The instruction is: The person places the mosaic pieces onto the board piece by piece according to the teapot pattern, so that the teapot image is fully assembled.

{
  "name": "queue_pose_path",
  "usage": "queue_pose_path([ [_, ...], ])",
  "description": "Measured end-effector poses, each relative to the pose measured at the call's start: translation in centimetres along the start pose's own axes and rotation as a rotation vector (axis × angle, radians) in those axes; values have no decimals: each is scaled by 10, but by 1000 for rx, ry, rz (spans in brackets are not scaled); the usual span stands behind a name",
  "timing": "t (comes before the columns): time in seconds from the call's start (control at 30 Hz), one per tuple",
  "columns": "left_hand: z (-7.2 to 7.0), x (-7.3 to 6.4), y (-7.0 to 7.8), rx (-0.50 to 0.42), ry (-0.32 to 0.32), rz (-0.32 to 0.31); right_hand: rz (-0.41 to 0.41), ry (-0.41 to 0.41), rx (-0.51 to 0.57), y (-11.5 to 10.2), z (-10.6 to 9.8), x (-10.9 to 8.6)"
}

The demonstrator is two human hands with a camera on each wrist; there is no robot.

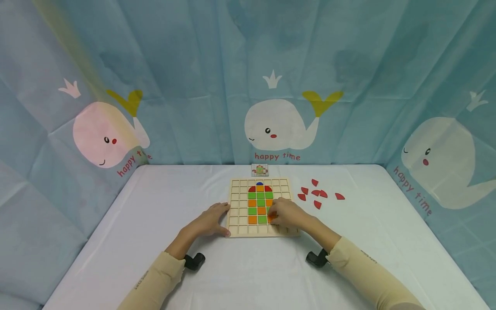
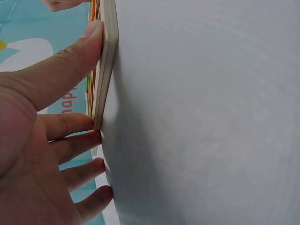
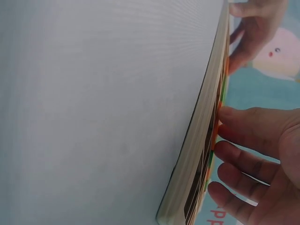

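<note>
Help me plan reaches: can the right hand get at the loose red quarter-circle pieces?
Probably yes: nothing stands between the right hand and the red quarter-circle pieces, nearby on the tablecloth.

Between the table's (image 1: 112, 241) left edge and my left hand (image 1: 210, 221) I have room to pass, right up to the far left corner. That hand bars the left edge of the board (image 1: 238, 230). My right hand (image 1: 289, 214) lies across the board's right edge and blocks the squares beneath. Between my two black wrist devices (image 1: 195, 261) I could reach the board's near edge. Red pieces (image 1: 317, 205) obstruct the far right; beyond them, room runs to the table's right edge
</note>
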State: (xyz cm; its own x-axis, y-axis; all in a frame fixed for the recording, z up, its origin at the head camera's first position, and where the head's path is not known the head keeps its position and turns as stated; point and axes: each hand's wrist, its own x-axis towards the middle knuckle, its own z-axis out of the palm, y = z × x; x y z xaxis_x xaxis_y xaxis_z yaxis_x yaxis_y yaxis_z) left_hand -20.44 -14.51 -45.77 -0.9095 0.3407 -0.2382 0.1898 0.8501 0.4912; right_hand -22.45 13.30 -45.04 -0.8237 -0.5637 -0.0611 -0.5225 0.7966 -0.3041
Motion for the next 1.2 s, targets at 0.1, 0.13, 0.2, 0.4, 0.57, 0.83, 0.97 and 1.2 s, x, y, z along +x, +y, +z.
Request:
queue_pose_path([
  [0.1, 0, 0, 0, 1, 0, 2, 3, -7, 6, -1, 0, 0],
  [0.13, 0, 0, 0, 2, 1, 2, 4, -9, 7, -1, 0, 0],
  [0.2, 1, 1, -1, 8, 4, 2, 2, -12, 4, -1, -1, 0],
  [0.4, -1, 1, -1, 22, 10, -5, -24, -20, -10, -2, -4, 1],
  [0.57, 0, 0, -1, 10, 7, 3, -61, -49, -28, -1, -9, 4],
  [0.83, 0, 0, -1, 7, 11, 13, -39, -27, 41, 15, -35, 12],
  [0.97, -1, -1, 0, 14, 12, 11, -19, 8, 55, 35, -47, 14],
  [1.2, 0, -1, -1, -2, -1, -1, 78, 30, 57, 72, -57, 15],
])
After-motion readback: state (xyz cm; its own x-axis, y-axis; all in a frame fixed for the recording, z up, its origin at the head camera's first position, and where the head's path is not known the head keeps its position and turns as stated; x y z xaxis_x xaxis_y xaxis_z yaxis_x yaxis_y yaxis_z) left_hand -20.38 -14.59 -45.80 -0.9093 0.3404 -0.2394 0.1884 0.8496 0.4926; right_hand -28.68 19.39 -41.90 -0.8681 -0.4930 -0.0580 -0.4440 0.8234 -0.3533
